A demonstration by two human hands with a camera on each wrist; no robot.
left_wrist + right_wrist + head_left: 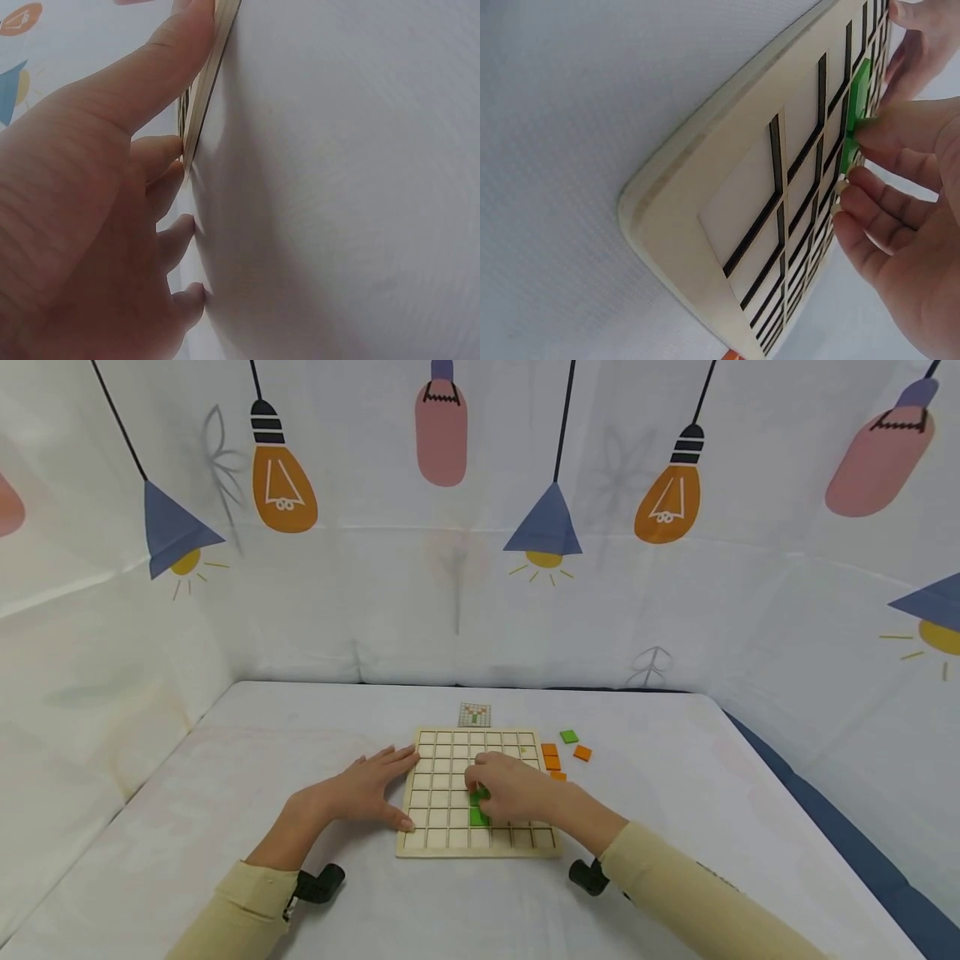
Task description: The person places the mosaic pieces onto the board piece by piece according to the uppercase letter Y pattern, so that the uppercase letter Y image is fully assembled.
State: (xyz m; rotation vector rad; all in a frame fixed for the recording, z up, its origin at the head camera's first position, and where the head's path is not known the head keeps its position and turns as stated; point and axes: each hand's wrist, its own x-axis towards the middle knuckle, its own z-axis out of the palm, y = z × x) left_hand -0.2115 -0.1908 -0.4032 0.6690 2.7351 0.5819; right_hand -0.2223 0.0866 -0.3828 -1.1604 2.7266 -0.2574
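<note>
As the spread left hand (363, 787) braces the pale wooden grid board (480, 852), the right hand (517, 789), pinching 1 green square tile (847, 156), should align its edges before pressing.

1. The head view is bright and evenly lit, with diffuse light whitening the fabric backdrop (450, 585) and tablecloth (225, 827).
2. A faint, soft-edged shadow lies on the near side of the left hand (367, 789).
3. Printed lamps (881, 460) toward the far left and right look slanted and stretched.
4. The left wrist view is dimmer and hazy; the palm is shaded, and a broad shadow spreads beside the wooden grid board (206, 82).
5. The right wrist view has a bluish-grey cast and soft detail.
</note>
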